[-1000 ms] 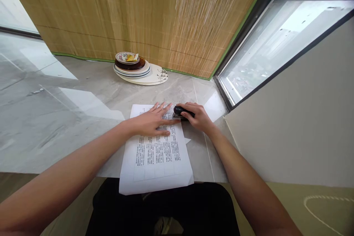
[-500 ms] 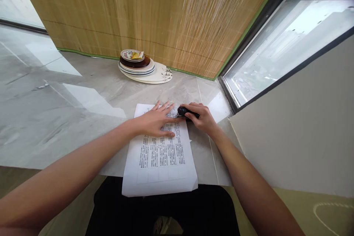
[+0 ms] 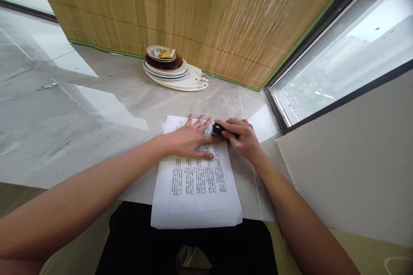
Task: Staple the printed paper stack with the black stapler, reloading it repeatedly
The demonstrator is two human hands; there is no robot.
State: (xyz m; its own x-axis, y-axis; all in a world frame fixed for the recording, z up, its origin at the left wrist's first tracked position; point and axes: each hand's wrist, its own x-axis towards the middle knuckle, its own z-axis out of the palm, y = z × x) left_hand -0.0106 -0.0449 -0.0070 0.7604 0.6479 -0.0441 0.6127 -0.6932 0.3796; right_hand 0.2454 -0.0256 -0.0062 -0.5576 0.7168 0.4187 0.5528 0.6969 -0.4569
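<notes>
White printed sheets (image 3: 196,206) lie on the grey marble ledge, their near end reaching past its front edge. Spread flat across the upper part of the paper is my left hand (image 3: 190,141), holding nothing. My right hand (image 3: 242,137) grips a black stapler (image 3: 218,129) from the right side. The stapler's front end sits over the upper right edge of the paper, close to my left fingers. Its rear part is hidden under my right hand.
A stack of plates (image 3: 166,71) with a small yellow packet (image 3: 167,54) on top stands at the back, before a bamboo blind (image 3: 145,4). A window frame (image 3: 280,114) and a white wall (image 3: 351,159) border the right side.
The view has shifted slightly, so the paper and hands appear a little further right. My right hand's fingers have moved a little on the stapler. My left hand stays flat on the paper.
</notes>
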